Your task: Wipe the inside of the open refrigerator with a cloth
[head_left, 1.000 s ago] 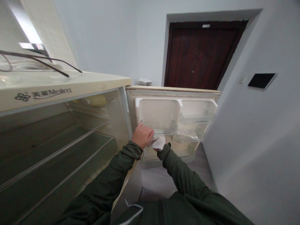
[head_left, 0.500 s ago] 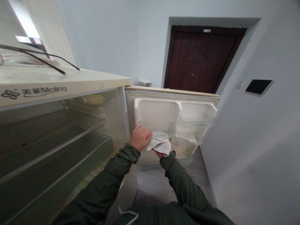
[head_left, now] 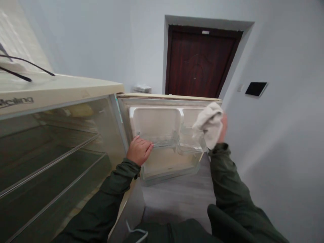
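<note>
My left hand is closed on the left end of a clear door shelf on the inside of the open refrigerator door. Its fingertips on the far side are hidden. In my right hand is a crumpled white cloth, held up at the outer side of the door. The cloth covers part of the right-hand shelves, and I cannot tell whether it touches them. Below it a small clear shelf shows, and a long clear bin spans the door's bottom.
To the left stands the refrigerator body, with glass shelves inside. Dark thin arms, like those of glasses, stick out on its top. Behind are a dark red door and a wall-mounted black panel. Grey floor lies below.
My right hand has carried the cloth up and right, from beside my left hand to the refrigerator door's outer side. My left hand stays at the shelf. The view has swung right.
</note>
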`<state>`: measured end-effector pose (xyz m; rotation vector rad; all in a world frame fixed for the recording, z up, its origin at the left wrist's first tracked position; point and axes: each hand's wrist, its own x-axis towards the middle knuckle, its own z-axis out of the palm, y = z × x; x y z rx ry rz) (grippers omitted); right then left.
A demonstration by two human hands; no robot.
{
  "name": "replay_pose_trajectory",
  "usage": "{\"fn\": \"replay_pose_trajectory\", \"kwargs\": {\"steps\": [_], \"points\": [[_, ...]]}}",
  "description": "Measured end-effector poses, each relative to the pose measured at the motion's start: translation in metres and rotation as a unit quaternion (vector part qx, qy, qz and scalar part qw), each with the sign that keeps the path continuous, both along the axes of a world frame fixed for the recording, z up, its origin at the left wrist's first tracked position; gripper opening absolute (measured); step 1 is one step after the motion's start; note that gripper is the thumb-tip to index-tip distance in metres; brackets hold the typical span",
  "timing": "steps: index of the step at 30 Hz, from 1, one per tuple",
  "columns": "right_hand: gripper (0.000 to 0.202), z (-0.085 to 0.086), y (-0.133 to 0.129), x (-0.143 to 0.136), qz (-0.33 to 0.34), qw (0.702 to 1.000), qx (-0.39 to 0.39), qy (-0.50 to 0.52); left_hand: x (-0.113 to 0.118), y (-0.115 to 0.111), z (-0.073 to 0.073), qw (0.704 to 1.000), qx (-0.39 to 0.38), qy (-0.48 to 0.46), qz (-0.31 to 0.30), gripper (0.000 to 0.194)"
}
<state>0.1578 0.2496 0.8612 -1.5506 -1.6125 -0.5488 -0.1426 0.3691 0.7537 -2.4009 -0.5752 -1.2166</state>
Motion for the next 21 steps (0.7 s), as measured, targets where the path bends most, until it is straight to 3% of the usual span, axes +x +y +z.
{"fn": "replay_pose_trajectory", "kwargs": {"steps": [2,6,9,13,15,17,19,21], "points": [[0.031,0.013,0.032,-0.004,-0.035,0.999,-0.005,0.025,0.0,0.001,0.0,1.0,0.017,-0.003,-0.004,0.038],[0.03,0.015,0.066,-0.016,0.033,0.974,-0.222,-0.006,0.0,0.001,0.002,0.999,0.047,-0.015,-0.005,0.038],[0.025,0.016,0.056,-0.007,0.0,0.95,-0.31,-0.043,0.0,-0.001,0.003,0.998,0.058,-0.016,-0.005,0.039],[0.027,0.027,0.025,0.027,-0.173,0.918,-0.346,-0.082,-0.003,-0.003,0.003,0.998,0.054,-0.017,-0.009,0.038],[0.028,0.024,0.008,0.044,-0.258,0.92,-0.277,-0.102,-0.004,-0.003,0.003,0.998,0.054,-0.023,-0.013,0.037],[0.027,0.007,-0.009,0.055,-0.299,0.94,-0.143,-0.078,-0.006,-0.003,0.003,0.998,0.056,-0.028,-0.016,0.038],[0.028,-0.025,-0.025,0.057,-0.301,0.953,0.023,0.009,-0.007,-0.004,0.004,0.998,0.058,-0.029,-0.019,0.038],[0.036,-0.065,-0.036,0.048,-0.285,0.93,0.178,0.151,-0.009,-0.004,0.004,0.998,0.057,-0.028,-0.021,0.039]]}}
